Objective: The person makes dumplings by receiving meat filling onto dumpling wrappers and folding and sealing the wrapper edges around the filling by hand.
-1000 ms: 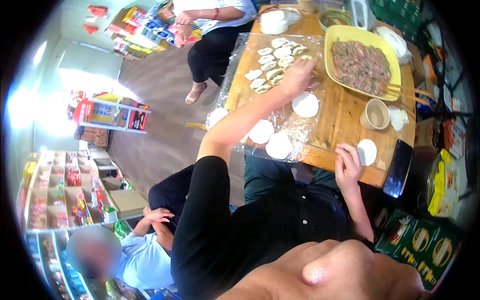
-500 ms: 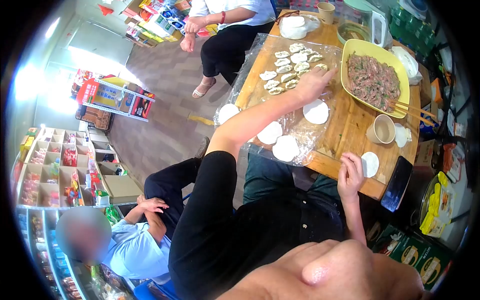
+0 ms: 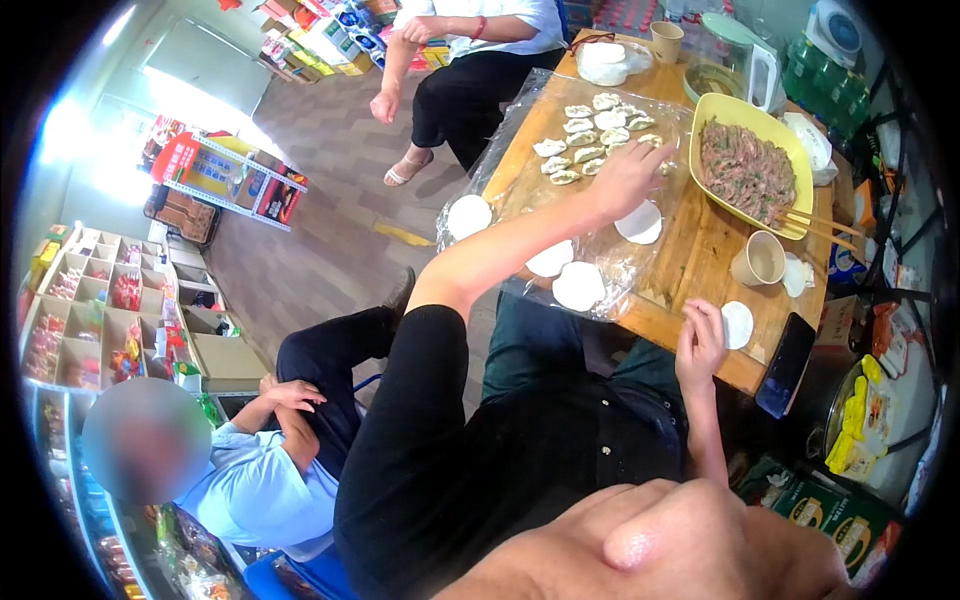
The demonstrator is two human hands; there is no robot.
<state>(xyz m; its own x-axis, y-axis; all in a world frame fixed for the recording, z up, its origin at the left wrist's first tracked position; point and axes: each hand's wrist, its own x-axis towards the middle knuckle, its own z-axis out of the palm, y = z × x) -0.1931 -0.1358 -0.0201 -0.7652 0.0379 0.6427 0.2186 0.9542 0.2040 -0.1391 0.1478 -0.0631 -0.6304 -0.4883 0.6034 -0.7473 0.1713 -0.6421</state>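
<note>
My left hand reaches over the plastic-covered board to the near end of rows of pleated dumplings. Its fingers are bent together on a dumpling, which they partly hide. Just below that hand lies a round dough wrapper, with other wrappers farther left on the plastic. My right hand is raised by the table's front edge, its fingers curled inward with nothing visible in them. Beside it a single wrapper rests on the wood.
A yellow bowl of minced filling, with chopsticks, stands right of the dumplings. Nearby are a paper cup, a phone and a clear pitcher. One person sits at left, another beyond the table.
The view has shifted slightly, so the table sits a little lower and to the right. My left hand stays at the same dumplings with small finger movement; my right hand keeps its place.
</note>
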